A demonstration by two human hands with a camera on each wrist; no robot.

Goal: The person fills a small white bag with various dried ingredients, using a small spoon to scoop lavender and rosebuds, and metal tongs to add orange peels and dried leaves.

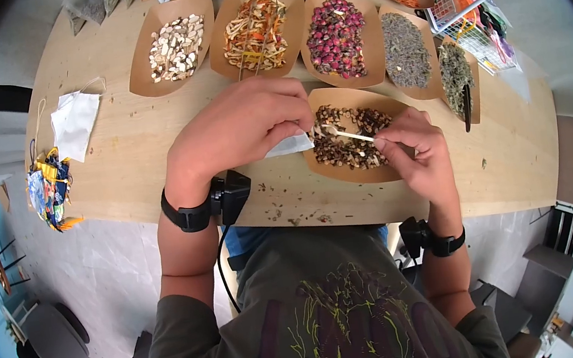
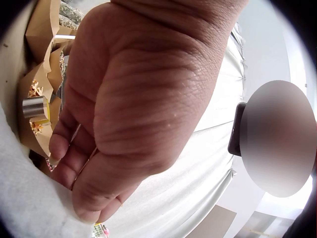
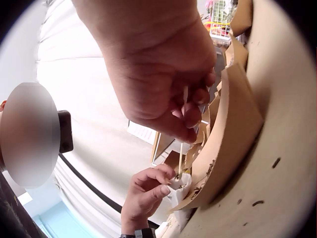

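Observation:
A brown paper tray (image 1: 373,175) of dark brown and tan dried bits lies before the person. The right hand (image 1: 418,151) pinches the handle of a small pale spoon (image 1: 354,135), whose tip is over the bits near the tray's left side. Beside that side, the left hand (image 1: 246,123) holds a small white pouch (image 1: 289,144) by its edge. In the right wrist view the pouch (image 3: 182,192) is at the spoon's lower end, pinched by the left hand (image 3: 143,198). White cloth (image 2: 25,193) fills the lower left of the left wrist view.
Trays of white slices (image 1: 176,47), orange-brown pieces (image 1: 256,31), rosebuds (image 1: 337,38) and grey-green herbs (image 1: 407,51) stand behind. A white bag (image 1: 75,124) and patterned pouches (image 1: 50,187) lie at left. Tongs (image 1: 467,106) rest on the right tray; crumbs (image 1: 299,219) dot the front edge.

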